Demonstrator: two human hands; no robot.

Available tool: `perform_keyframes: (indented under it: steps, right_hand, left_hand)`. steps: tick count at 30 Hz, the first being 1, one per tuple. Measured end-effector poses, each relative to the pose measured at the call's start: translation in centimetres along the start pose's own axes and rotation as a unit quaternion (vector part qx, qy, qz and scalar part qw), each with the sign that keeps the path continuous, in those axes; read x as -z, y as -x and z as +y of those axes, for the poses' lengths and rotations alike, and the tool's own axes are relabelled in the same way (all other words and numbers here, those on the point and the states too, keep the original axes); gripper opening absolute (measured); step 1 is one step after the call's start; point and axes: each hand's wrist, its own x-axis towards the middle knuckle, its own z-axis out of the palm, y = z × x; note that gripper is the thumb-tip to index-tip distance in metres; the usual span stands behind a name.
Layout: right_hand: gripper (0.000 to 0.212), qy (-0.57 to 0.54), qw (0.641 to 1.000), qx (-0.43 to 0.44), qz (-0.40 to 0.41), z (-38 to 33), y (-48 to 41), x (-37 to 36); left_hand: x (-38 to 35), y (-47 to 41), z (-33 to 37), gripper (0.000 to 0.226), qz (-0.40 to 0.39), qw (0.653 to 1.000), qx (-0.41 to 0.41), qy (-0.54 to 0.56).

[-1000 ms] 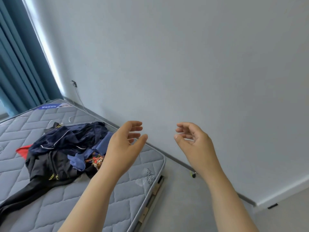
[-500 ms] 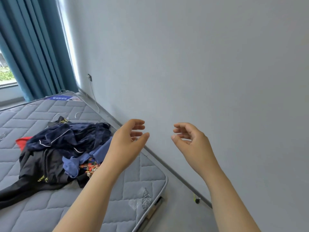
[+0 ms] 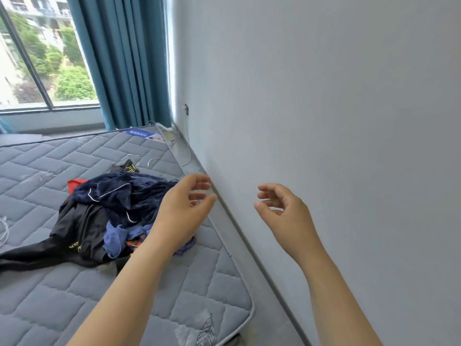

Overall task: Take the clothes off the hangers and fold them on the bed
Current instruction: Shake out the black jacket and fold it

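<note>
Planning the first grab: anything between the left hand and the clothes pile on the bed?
Nothing visible. The left hand is empty, in the air over the right edge of the clothes pile.

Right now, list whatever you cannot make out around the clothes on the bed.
Head view only:
Clothes pile: its right side hidden behind the left hand.
Black garment: cut off by the left edge.
Thin white wires: too small to tell if hangers.
Mattress label: print too small.

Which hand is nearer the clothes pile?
Left. The left hand is over the clothes pile, at its right edge; the right hand is past the mattress, by the wall.
</note>
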Motion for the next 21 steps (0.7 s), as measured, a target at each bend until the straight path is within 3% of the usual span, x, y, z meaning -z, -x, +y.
perform_keyframes:
  steps: [6, 13, 21]
  right_hand:
    - [0.024, -0.014, 0.993, 0.030, -0.109, 2.7, -7.2, 1.6]
    - [0.026, -0.033, 0.971, 0.048, -0.230, 3.7, -10.2, -3.3]
    - [0.026, 0.011, 0.953, 0.034, -0.301, 6.1, -10.2, -11.2]
  left_hand:
    - [-3.7, -2.0, 0.0, 0.028, 0.099, 0.994, 0.050, -0.024]
    - [-2.1, -1.7, -3.2, 0.031, 0.188, 0.975, 0.112, -0.042]
    - [0.7, -0.9, -10.9, 0.028, 0.203, 0.962, 0.181, -0.030]
